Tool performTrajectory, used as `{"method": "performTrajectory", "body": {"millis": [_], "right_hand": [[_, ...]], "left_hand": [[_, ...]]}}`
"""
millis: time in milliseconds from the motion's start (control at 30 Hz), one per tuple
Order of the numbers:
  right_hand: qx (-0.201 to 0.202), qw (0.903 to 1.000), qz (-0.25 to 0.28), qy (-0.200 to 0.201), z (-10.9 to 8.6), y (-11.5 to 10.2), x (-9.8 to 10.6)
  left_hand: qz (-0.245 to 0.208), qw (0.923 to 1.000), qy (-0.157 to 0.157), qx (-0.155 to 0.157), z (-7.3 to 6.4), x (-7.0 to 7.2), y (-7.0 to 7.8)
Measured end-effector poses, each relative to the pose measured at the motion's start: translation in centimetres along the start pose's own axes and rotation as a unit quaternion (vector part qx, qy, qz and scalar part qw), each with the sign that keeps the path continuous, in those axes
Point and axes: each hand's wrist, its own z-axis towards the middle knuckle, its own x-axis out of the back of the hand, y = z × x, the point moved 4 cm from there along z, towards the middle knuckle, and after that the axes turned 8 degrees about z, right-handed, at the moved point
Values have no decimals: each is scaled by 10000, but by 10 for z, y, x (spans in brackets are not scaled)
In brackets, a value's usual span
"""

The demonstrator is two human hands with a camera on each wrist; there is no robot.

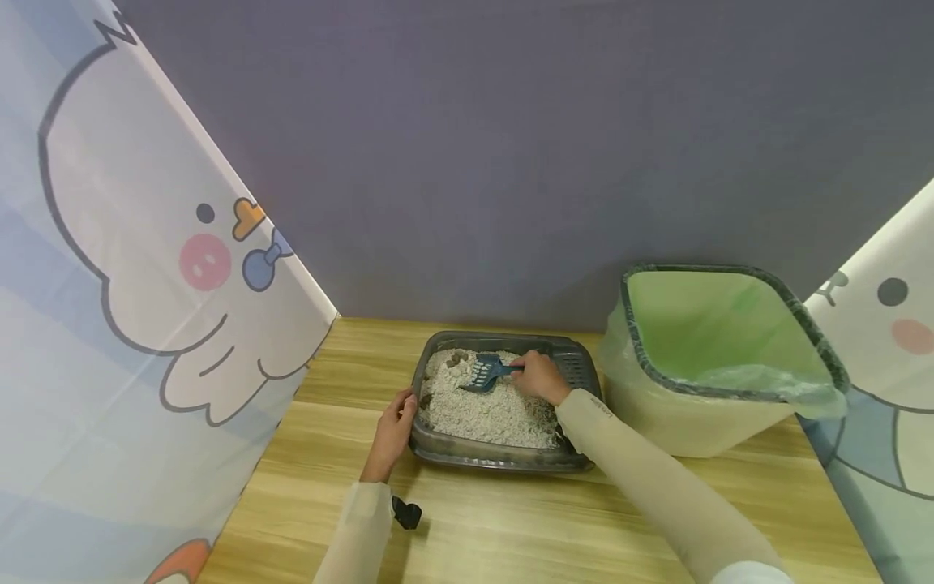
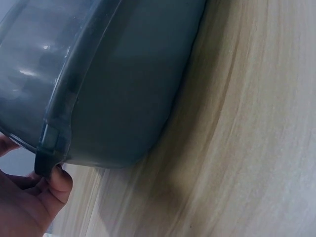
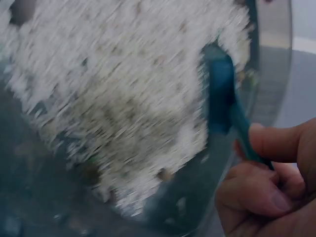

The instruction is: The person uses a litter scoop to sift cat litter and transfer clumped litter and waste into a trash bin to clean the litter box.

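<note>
A dark grey litter box (image 1: pixel 503 464) on the table holds pale, grainy litter (image 1: pixel 489 418). My left hand (image 1: pixel 395 426) grips the box's left rim; the left wrist view shows thumb and fingers pinching a tab (image 2: pixel 47 160) at the edge. In my right hand (image 1: pixel 541 378) is the handle of a blue slotted litter scoop (image 1: pixel 485 373). Its head lies at the litter's surface, toward the back left. Brownish clumps (image 1: pixel 456 358) sit just behind the scoop. The right wrist view is blurred, but fingers curl round the scoop's handle (image 3: pixel 241 126).
A tall bin (image 1: pixel 657 405) lined with a translucent greenish bag stands close to the box's right side. Behind rises a grey wall panel (image 1: pixel 467 162). Printed cartoon curtains (image 1: pixel 146 268) flank the wooden table (image 1: pixel 306 470). A small black object (image 1: pixel 406 513) is by the left wrist.
</note>
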Motion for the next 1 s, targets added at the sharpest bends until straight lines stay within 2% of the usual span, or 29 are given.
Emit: {"method": "performTrajectory", "body": {"millis": [100, 367, 500, 633, 867, 1000], "right_hand": [[-113, 9995, 113, -263, 8, 9, 0], [-226, 9942, -144, -1037, 14, 16, -11], [81, 9895, -335, -1401, 14, 4, -18], [530, 9880, -520, -1352, 13, -10, -22], [491, 9864, -319, -1537, 13, -12, -31], [528, 9867, -251, -1517, 5, -12, -26]], "left_hand": [[-71, 10000, -28, 26, -1, 0, -3], [-146, 9998, -76, 68, -4, -2, -1], [-105, 9999, -76, 42, -3, -3, 2], [-156, 9999, 4, 32, -1, -2, 4], [-97, 9999, 1, 82, 1, -1, 5], [-3, 9999, -24, 106, -2, 1, 3]]}}
